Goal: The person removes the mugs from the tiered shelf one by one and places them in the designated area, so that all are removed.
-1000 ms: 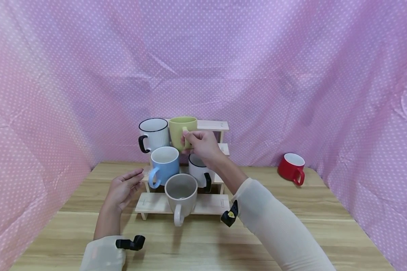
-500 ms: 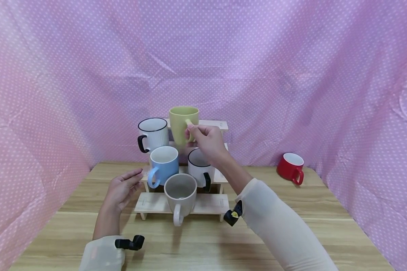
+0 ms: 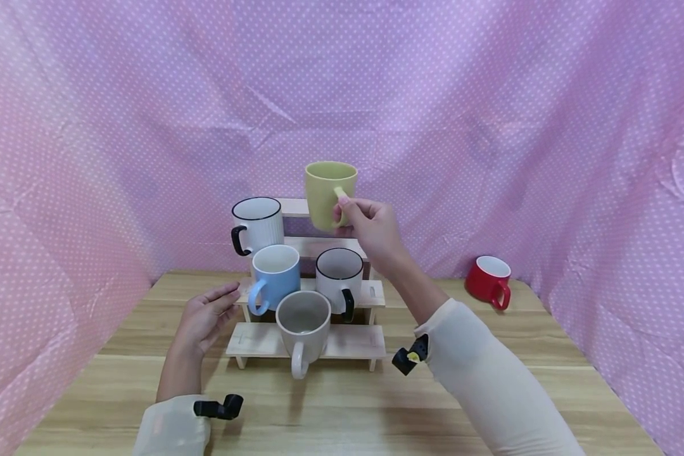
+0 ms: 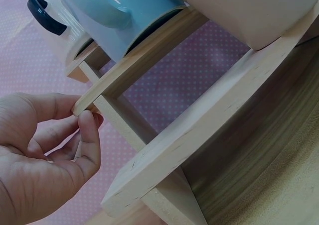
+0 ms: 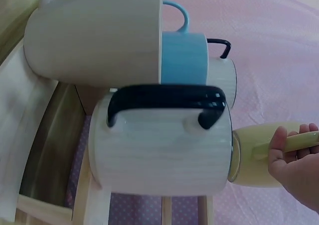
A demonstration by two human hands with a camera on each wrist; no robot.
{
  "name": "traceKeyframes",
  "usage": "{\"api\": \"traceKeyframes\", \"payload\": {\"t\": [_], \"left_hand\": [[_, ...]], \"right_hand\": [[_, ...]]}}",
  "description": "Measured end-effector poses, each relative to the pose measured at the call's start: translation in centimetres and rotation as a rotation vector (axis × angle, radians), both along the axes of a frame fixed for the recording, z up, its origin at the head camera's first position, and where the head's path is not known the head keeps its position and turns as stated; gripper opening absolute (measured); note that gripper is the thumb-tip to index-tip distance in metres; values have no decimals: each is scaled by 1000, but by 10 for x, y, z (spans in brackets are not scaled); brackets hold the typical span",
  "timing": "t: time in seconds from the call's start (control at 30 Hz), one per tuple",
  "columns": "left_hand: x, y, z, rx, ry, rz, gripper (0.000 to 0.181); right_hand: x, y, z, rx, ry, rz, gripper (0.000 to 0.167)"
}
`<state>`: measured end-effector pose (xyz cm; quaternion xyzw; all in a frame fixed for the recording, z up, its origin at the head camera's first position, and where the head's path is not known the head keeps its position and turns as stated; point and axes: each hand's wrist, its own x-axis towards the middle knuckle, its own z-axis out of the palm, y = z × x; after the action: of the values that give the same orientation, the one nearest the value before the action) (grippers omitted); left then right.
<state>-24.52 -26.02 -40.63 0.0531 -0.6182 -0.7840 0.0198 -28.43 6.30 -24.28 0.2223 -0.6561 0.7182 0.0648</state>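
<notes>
My right hand pinches the handle of a yellow-green mug, held upright in the air before the top board of a stepped wooden rack. In the left wrist view, the thumb and fingers of my left hand pinch the left end of a rack board. A light blue mug and a white mug with black rim and handle share one step. A grey-beige mug stands on the lowest step. Higher at left stands a ribbed white mug with a black handle.
A red mug with a white inside stands apart on the wooden table, far right. Pink dotted cloth hangs behind and at both sides. Black wrist cameras sit on both sleeves.
My right hand has lifted the yellow-green mug up from the rack and moved it to the right, uncovering the white mug below. My left hand has stayed at the rack.
</notes>
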Motion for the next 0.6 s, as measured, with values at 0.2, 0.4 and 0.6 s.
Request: {"api": "traceKeyframes", "payload": {"t": [0.2,0.4,0.6], "left_hand": [[-1,0,0,0,-6,7,38],[0,0,1,2,2,12,32],[-1,0,0,-3,6,13,30]], "right_hand": [[0,16,2,-1,24,-21,35],[1,32,1,-10,39,-53,37],[-2,52,-5,-32,26,-114,37]]}}
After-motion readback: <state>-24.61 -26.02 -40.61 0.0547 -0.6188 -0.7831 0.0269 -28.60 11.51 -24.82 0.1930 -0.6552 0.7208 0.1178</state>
